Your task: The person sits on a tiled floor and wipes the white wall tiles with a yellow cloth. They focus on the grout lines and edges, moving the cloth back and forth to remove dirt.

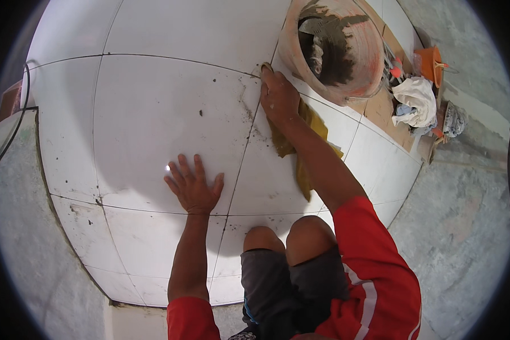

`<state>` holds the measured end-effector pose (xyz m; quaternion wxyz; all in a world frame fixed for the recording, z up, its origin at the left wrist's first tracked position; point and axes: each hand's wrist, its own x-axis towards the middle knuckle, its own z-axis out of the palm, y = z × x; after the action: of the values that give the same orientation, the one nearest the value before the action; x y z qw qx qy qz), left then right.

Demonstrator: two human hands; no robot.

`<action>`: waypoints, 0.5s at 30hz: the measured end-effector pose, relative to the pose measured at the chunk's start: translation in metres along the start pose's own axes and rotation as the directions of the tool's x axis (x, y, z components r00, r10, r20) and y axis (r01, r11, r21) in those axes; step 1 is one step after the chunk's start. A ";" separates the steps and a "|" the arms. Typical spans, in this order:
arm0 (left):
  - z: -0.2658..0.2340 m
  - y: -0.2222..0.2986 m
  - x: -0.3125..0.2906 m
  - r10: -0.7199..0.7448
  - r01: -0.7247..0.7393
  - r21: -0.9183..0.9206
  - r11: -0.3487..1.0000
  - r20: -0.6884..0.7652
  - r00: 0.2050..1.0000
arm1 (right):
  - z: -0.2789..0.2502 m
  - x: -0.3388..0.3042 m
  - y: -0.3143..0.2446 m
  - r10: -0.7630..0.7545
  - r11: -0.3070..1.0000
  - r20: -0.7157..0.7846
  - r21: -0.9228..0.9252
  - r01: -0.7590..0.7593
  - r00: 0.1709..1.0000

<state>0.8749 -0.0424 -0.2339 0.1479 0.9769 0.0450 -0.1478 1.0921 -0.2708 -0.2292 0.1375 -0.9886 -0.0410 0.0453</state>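
My left hand (194,186) lies flat on a white floor tile (153,113), fingers spread, with nothing in it. My right hand (280,96) is stretched farther forward, close to a corner where tile joints meet. Its fingers are closed, and a small pale rounded thing (264,68) shows at their tips; its kind is not clear. A mustard-yellow cloth (317,126) lies crumpled on the tiles, partly hidden under my right wrist and forearm. Dark crumbs and grey smears (249,107) dot the tiles between my hands.
A mortar-stained bucket (292,51) stands just beyond my right hand, with dark residue inside. Past it are cardboard (382,113), a bunched white cloth (418,102) and an orange container (429,65). Grey walls (22,226) flank the tiles; a dark cable (17,127) runs at left.
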 end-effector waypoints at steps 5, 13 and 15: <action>0.002 -0.005 -0.003 0.015 -0.016 -0.017 1.000 -0.033 0.999 | -0.006 -0.033 -0.008 0.009 1.000 -0.001 0.003 -0.009 1.000; 0.001 -0.007 -0.005 -0.014 0.013 -0.032 0.999 -0.013 1.000 | 0.001 -0.014 -0.026 -0.144 0.990 0.089 -0.002 0.144 0.986; 0.004 -0.006 -0.004 0.000 -0.002 -0.045 0.999 -0.048 0.999 | -0.004 -0.026 -0.013 -0.032 0.998 0.025 0.046 0.031 0.999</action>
<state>0.8690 -0.0377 -0.2382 0.1690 0.9765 0.0514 -0.1232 1.0662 -0.2616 -0.2200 0.1601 -0.9838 -0.0575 0.0567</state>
